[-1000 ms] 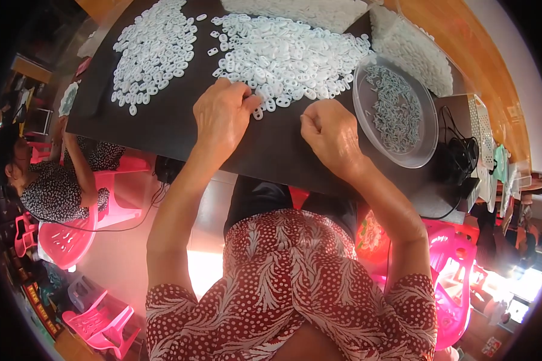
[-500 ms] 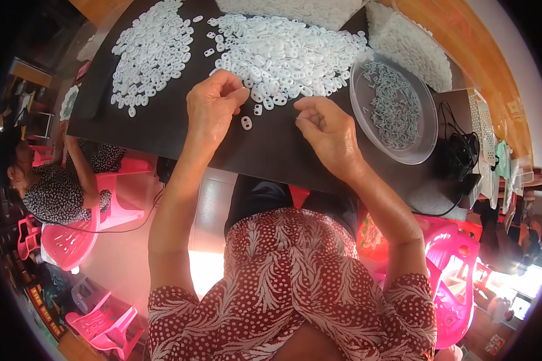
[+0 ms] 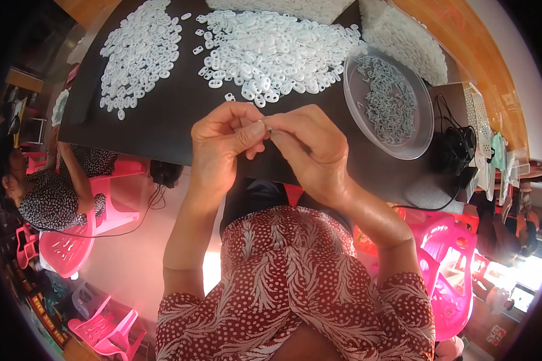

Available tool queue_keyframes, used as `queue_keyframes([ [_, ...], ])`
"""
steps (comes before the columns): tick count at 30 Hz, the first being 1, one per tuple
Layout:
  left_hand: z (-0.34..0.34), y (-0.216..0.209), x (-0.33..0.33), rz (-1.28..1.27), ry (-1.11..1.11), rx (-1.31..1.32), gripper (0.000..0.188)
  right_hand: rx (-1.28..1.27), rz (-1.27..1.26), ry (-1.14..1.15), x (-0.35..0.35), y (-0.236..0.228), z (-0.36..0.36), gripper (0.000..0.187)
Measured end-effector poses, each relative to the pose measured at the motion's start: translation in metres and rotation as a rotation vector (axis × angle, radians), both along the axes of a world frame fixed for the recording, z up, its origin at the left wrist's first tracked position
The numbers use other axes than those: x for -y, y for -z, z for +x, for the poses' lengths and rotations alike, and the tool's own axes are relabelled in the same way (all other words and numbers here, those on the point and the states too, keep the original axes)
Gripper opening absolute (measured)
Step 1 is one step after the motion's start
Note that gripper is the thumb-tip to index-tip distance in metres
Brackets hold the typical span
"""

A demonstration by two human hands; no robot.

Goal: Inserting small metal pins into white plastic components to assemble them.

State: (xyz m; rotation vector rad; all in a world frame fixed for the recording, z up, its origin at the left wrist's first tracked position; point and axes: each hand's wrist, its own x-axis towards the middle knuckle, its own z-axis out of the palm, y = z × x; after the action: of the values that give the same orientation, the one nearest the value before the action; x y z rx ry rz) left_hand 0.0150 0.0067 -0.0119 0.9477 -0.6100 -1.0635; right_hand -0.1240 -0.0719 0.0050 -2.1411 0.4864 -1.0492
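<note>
My left hand [image 3: 223, 138] and my right hand [image 3: 313, 141] meet over the near part of the dark table, fingertips touching. Between the left thumb and fingers a small white piece barely shows, mostly hidden. The right thumb and forefinger pinch a tiny grey screw-like piece [image 3: 271, 130] against it. Just beyond the hands spreads a big pile of white oval two-holed plastic pieces [image 3: 277, 51], with one loose piece [image 3: 229, 97] at its near edge. On the right, a round clear plastic tub [image 3: 424, 141] holds many small grey screw-like pieces [image 3: 386, 99].
Another pile of white pieces [image 3: 141, 54] lies at the table's left. Clear bags of white pieces [image 3: 403, 42] stand at the back. A black cable and device [image 3: 457, 147] sit right of the tub. A person [image 3: 51, 186] sits at left near pink chairs [image 3: 69, 243].
My left hand has drawn back from the pile and my right hand has moved left, so their fingertips now meet. The view has shifted slightly.
</note>
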Motion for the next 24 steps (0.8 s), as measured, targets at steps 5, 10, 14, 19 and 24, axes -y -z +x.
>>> queue_keyframes([
  [5,-0.018,0.003,0.001,-0.067,-0.116,-0.026,0.020,0.032,0.035,0.017,-0.008,0.004,0.000,0.024],
  [10,-0.024,0.006,-0.006,-0.060,-0.139,-0.045,0.025,0.091,0.357,-0.092,-0.011,0.005,-0.003,0.019],
  [14,-0.023,0.005,-0.007,-0.028,-0.136,-0.054,0.023,0.177,0.791,-0.107,-0.014,0.001,-0.006,0.012],
  [19,-0.023,0.011,-0.014,0.010,-0.108,-0.075,0.020,0.097,0.632,-0.076,-0.006,0.011,-0.015,0.010],
  [24,-0.028,0.007,-0.016,0.041,-0.092,-0.009,0.017,0.102,0.678,-0.093,-0.007,0.009,-0.014,0.013],
])
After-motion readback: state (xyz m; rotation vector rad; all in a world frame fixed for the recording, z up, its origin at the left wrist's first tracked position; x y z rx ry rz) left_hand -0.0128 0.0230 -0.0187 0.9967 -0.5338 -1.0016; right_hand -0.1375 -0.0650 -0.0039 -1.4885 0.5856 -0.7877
